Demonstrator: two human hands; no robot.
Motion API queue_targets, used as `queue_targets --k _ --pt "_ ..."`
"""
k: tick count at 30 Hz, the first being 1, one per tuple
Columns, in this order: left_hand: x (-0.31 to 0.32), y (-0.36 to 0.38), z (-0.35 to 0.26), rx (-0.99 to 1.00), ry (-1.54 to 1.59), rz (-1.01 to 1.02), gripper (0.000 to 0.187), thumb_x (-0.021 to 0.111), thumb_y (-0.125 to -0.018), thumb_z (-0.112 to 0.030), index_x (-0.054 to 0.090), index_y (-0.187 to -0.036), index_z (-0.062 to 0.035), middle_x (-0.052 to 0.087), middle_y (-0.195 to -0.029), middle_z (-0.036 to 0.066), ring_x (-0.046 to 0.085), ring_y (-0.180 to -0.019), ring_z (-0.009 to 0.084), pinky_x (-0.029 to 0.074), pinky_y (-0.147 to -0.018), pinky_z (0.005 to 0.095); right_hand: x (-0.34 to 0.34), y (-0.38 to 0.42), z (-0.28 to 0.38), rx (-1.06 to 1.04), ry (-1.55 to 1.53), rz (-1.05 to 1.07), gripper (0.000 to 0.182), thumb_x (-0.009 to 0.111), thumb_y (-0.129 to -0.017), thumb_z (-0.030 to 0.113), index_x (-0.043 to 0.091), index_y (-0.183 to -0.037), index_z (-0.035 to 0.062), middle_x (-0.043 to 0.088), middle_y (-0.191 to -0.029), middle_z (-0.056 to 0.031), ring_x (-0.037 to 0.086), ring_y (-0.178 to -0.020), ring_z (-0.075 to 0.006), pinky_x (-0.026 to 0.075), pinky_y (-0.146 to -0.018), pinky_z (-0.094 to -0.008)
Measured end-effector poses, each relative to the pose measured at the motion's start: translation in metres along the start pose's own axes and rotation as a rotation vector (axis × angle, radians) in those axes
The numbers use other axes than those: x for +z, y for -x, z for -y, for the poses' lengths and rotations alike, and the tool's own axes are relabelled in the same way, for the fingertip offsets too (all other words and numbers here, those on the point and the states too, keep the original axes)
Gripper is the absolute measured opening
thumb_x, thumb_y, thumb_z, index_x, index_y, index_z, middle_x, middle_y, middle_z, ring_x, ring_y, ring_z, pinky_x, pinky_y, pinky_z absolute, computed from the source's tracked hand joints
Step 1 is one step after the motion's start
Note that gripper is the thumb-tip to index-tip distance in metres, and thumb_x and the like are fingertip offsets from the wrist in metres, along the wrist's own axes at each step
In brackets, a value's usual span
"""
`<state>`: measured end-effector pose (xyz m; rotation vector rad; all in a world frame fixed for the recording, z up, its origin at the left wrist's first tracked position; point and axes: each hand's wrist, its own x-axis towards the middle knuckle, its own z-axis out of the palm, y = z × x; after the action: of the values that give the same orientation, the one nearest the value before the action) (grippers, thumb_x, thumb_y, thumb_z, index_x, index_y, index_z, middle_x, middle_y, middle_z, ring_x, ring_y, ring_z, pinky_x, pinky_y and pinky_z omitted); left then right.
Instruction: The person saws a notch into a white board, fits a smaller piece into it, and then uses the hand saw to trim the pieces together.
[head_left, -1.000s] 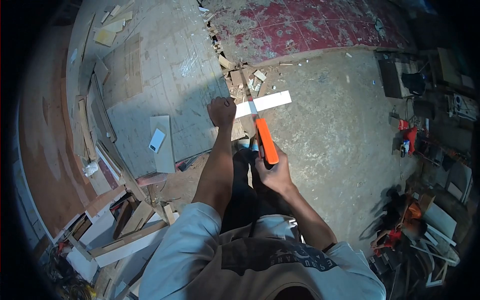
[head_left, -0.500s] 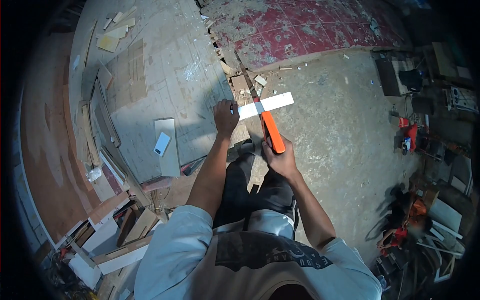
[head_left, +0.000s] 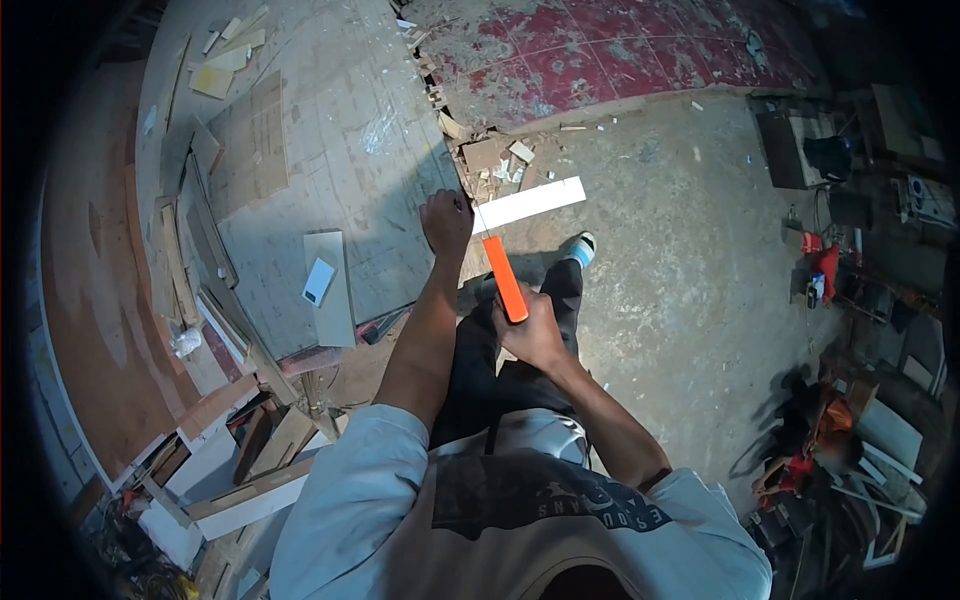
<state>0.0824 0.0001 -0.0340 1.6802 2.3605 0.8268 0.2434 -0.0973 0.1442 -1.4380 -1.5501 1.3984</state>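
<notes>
My left hand [head_left: 446,222] is closed on the left end of a white strip of board [head_left: 530,203], pressing it at the edge of the large wooden work surface [head_left: 375,85]. The rest of the strip sticks out to the right over the floor. In my right hand [head_left: 535,330] is the orange handle of a handsaw [head_left: 504,275]. The saw points away from me, its blade meeting the strip just right of my left fingers. Much of the blade is hard to see.
A white rectangular device [head_left: 319,281] lies on a narrow board [head_left: 331,320] left of my arm. Wood offcuts [head_left: 490,157] litter the floor beyond the strip. Stacked scrap boards [head_left: 250,500] stand at lower left. My shoe [head_left: 581,249] shows on the concrete floor [head_left: 680,270].
The saw has shifted left along the strip, close to my left hand, and back toward my body. My foot has come into view on the right.
</notes>
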Motion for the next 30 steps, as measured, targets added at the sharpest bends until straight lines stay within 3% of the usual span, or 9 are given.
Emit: queue_targets --k 5,10,17,20,23,26,30 --pt "-0.003 0.002 -0.002 0.034 -0.02 0.0 0.024 0.061 -0.086 -0.021 0.058 -0.067 -0.0064 0.056 -0.07 0.009 0.055 -0.074 0.0286 0.04 -0.071 0.0399 0.004 0.002 -0.005 0.084 -0.021 0.013 0.011 0.062 -0.077 0.001 0.053 -0.083 -0.0015 0.057 -0.068 -0.0157 0.058 -0.06 -0.025 0.047 -0.06 -0.0322" --pt "-0.003 0.002 -0.001 0.033 -0.005 -0.007 0.011 0.062 -0.077 -0.009 0.055 -0.068 -0.0063 0.055 -0.069 0.01 0.055 -0.073 0.029 0.04 -0.071 0.0403 0.008 0.003 -0.007 0.018 0.019 0.002 0.012 0.061 -0.077 0.001 0.055 -0.086 -0.0028 0.059 -0.071 -0.0197 0.063 -0.064 -0.0314 0.049 -0.06 -0.034" --pt "0.002 0.002 0.001 0.07 -0.013 -0.059 0.011 0.062 -0.074 -0.009 0.055 -0.066 -0.0069 0.055 -0.069 0.009 0.054 -0.072 0.0285 0.04 -0.069 0.0397 0.007 -0.004 0.003 0.008 0.04 -0.011 0.011 0.061 -0.076 0.002 0.055 -0.085 -0.0027 0.059 -0.069 -0.0211 0.063 -0.065 -0.0347 0.049 -0.061 -0.0355" --pt "0.0 0.001 -0.003 0.042 -0.024 -0.068 0.014 0.063 -0.074 -0.011 0.054 -0.064 -0.007 0.055 -0.069 0.008 0.054 -0.071 0.0276 0.04 -0.069 0.0397 -0.002 -0.015 0.007 0.03 0.033 -0.054 0.009 0.06 -0.077 0.001 0.055 -0.083 -0.003 0.058 -0.067 -0.0202 0.062 -0.063 -0.0289 0.047 -0.061 -0.0346" --pt "0.004 0.003 -0.002 0.004 -0.055 -0.041 0.017 0.062 -0.076 -0.015 0.055 -0.063 -0.0073 0.055 -0.068 0.007 0.054 -0.072 0.0258 0.039 -0.07 0.039 -0.013 -0.031 0.019 0.067 -0.015 -0.006 0.008 0.058 -0.078 0.0 0.054 -0.083 -0.0048 0.056 -0.066 -0.0177 0.054 -0.063 -0.016 0.045 -0.062 -0.0335" --pt "0.004 0.004 0.0 0.036 -0.102 -0.056 0.018 0.06 -0.079 -0.017 0.057 -0.064 -0.008 0.055 -0.068 0.006 0.054 -0.074 0.0247 0.039 -0.071 0.0384 -0.021 -0.047 0.046 0.172 -0.086 0.093 0.013 0.057 -0.078 0.001 0.054 -0.088 -0.0063 0.056 -0.067 -0.0174 0.053 -0.063 -0.0159 0.045 -0.063 -0.034" --pt "0.009 0.006 0.012 0.108 -0.143 -0.031 0.015 0.058 -0.079 -0.017 0.059 -0.066 -0.0087 0.054 -0.072 0.007 0.053 -0.076 0.0246 0.039 -0.072 0.0381 -0.015 -0.055 0.06 0.103 -0.077 0.13 0.019 0.057 -0.077 0.002 0.054 -0.093 -0.008 0.055 -0.065 -0.0155 0.051 -0.063 -0.0136 0.044 -0.059 -0.0345"
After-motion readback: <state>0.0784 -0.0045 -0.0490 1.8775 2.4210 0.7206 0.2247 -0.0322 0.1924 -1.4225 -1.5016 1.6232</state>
